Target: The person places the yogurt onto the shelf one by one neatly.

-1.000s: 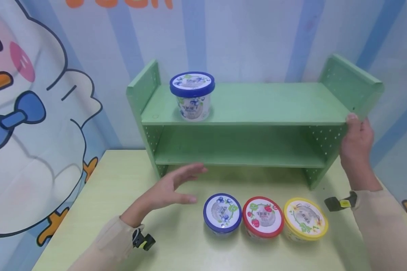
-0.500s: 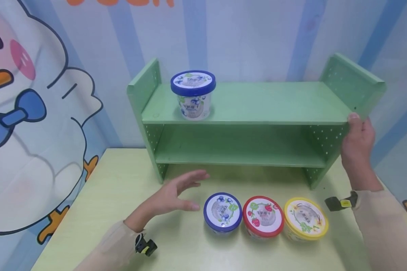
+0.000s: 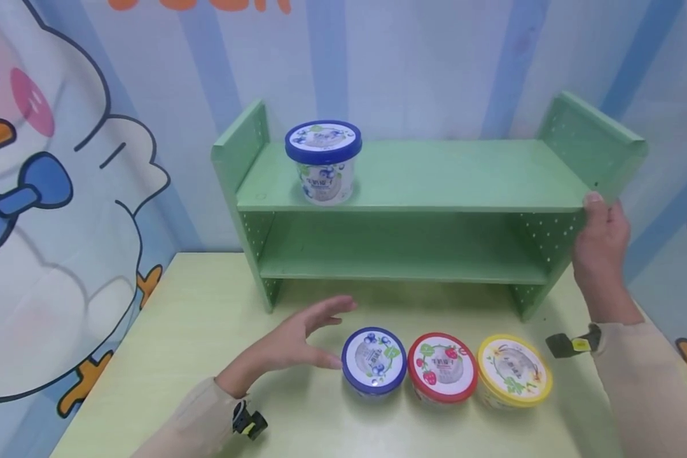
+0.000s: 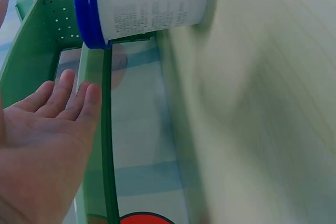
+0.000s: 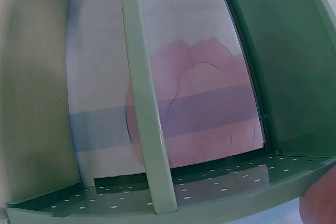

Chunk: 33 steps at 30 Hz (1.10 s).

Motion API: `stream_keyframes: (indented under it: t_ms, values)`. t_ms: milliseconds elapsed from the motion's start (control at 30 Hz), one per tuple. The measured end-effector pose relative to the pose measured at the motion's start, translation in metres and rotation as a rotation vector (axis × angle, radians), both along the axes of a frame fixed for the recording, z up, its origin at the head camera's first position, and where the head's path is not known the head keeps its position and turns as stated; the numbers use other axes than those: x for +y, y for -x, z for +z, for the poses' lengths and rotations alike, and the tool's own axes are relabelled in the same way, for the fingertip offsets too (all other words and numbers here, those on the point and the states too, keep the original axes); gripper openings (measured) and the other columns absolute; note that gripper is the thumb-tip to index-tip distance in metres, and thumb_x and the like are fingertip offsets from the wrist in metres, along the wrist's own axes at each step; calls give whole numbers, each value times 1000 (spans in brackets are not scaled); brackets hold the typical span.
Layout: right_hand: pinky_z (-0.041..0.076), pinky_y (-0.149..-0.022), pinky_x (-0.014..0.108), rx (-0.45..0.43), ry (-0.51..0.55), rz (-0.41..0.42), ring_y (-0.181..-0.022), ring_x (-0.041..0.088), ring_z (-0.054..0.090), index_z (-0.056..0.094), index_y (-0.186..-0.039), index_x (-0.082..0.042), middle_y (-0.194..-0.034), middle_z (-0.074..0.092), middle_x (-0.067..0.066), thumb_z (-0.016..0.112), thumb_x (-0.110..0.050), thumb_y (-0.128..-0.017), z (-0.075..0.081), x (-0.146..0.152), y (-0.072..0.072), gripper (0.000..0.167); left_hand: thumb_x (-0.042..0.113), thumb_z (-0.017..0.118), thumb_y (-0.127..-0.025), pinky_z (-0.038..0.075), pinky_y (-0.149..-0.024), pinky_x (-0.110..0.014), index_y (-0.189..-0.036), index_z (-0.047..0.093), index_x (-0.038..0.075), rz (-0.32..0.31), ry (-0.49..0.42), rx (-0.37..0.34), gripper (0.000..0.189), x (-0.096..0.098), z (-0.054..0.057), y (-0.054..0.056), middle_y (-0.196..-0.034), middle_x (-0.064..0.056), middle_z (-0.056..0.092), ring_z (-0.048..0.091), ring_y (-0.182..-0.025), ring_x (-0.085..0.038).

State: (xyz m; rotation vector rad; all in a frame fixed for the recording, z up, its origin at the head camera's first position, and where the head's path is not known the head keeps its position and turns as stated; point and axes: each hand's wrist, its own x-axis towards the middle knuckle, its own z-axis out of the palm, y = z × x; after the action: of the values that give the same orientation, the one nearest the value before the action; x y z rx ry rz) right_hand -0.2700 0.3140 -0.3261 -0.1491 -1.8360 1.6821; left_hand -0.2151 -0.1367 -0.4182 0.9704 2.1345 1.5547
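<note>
My left hand is beside the blue-lidded tub on the table, fingers straight and thumb tip right at its lid. In the left wrist view the palm holds nothing, and the tub's printed side shows above it. With my right hand I grip the right side panel of the green shelf, thumb on the front edge. A red-lidded tub and a yellow-lidded tub stand in a row right of the blue one. Another blue-lidded tub stands upright on the upper board.
Below the upper board runs a lower shelf board. The pale yellow table extends left of the shelf. Behind it hangs a striped blue backdrop with a cartoon duck at the left.
My left hand has moved slightly right and toward me, closing in on the table's blue-lidded tub. My right hand stays on the shelf panel, and the tubs have not moved.
</note>
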Motion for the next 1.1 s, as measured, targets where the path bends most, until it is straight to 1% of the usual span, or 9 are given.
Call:
stream_keyframes:
  t_ms: [100, 233, 300, 400, 567, 667, 800, 967, 1100]
  values:
    - [31, -108, 29, 13, 29, 0, -116, 14, 49, 61, -129, -18, -115, 59, -3, 46, -31, -104, 0, 0, 1, 31, 22, 87, -73, 29, -112, -46, -155, 27, 17, -23, -1, -7, 101, 1, -5, 1, -153, 2, 37, 37, -137, -24]
    - [30, -108, 28, 14, 50, -2, -117, 15, 48, 62, -126, -18, -113, 59, -4, 47, -29, -103, 1, -1, 1, 29, 20, 88, -71, 30, -113, -39, -156, 24, 16, -67, -1, -3, 106, 3, -10, 1, -155, -5, 33, 34, -139, -18]
    - [30, -108, 28, 5, 42, -6, -117, 15, 48, 62, -125, -18, -112, 59, -4, 46, -30, -104, 1, -1, 1, 29, 20, 88, -71, 30, -113, -38, -156, 23, 15, -83, -2, -2, 107, 5, -12, 1, -156, -8, 31, 33, -139, -16]
    - [28, -110, 28, -11, 46, -2, -117, 14, 48, 61, -126, -19, -112, 59, -5, 46, -30, -104, 2, -2, 1, 29, 19, 88, -71, 30, -113, -39, -156, 22, 15, -91, 9, -8, 108, 6, -15, 0, -157, -6, 31, 32, -140, -15]
    - [27, -111, 28, -12, 38, -12, -123, 18, 46, 61, -128, -19, -115, 59, -4, 46, -30, -104, 0, 0, 2, 31, 15, 89, -69, 28, -114, -38, -156, 20, 15, -113, 51, -50, 111, 10, -19, -1, -156, 0, 31, 34, -138, -14]
    - [26, -112, 28, -30, 16, -27, -126, 17, 43, 60, -131, -19, -118, 58, -3, 44, -32, -104, 1, 2, 1, 33, 14, 90, -69, 26, -114, -38, -156, 18, 9, -131, 81, -54, 113, 13, -20, -1, -157, -3, 29, 34, -138, -15]
    - [27, -111, 29, -77, 9, -36, -127, 17, 42, 58, -131, -22, -121, 57, -1, 43, -35, -105, 3, 2, -1, 34, 15, 90, -68, 26, -114, -38, -155, 18, 3, -122, 113, -50, 114, 15, -22, -2, -157, -5, 29, 33, -139, -17]
    - [20, -115, 29, -98, 23, -8, -135, 14, 35, 52, -140, -21, -138, 50, 3, 41, -37, -105, 4, 0, 3, 40, 20, 92, -67, 25, -114, -38, -156, 19, 7, -92, 146, -59, 116, 13, -27, -3, -157, -2, 28, 32, -139, -21]
    - [17, -115, 29, -135, -4, -32, -137, 13, 31, 47, -144, -21, -145, 45, 3, 38, -38, -106, 3, 1, 4, 43, 22, 92, -66, 25, -114, -37, -157, 18, 8, -97, 162, -59, 117, 14, -31, -3, -158, -2, 27, 31, -140, -23]
